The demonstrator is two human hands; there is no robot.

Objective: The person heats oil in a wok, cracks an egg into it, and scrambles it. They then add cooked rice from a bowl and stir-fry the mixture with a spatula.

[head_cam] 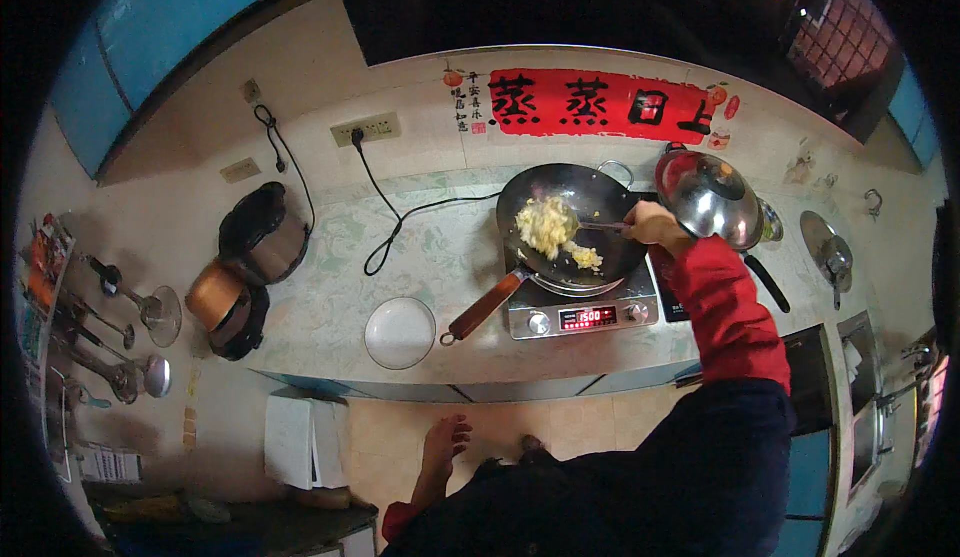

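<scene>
My right hand (649,224), in a red sleeve, is closed around the handle of a cooking spatula (600,225) that reaches into a black wok (615,253). Yellow and white food, like scrambled egg (546,227), lies in the wok at the spatula's tip, blurred, with a smaller clump (585,257) beside it. The wok rests over an induction cooker (540,322) with a lit red display, and its wooden handle (487,308) points toward the lower left. My left hand (450,434) hangs empty below the counter's front edge, fingers apart.
A white plate (400,333) lies on the counter left of the wok handle. A domed metal lid (712,195) is at the right, near a black handle (766,282). An electric cooker (274,245) and a copper-coloured pot (216,296) stand left. A black power cord (390,215) crosses the counter.
</scene>
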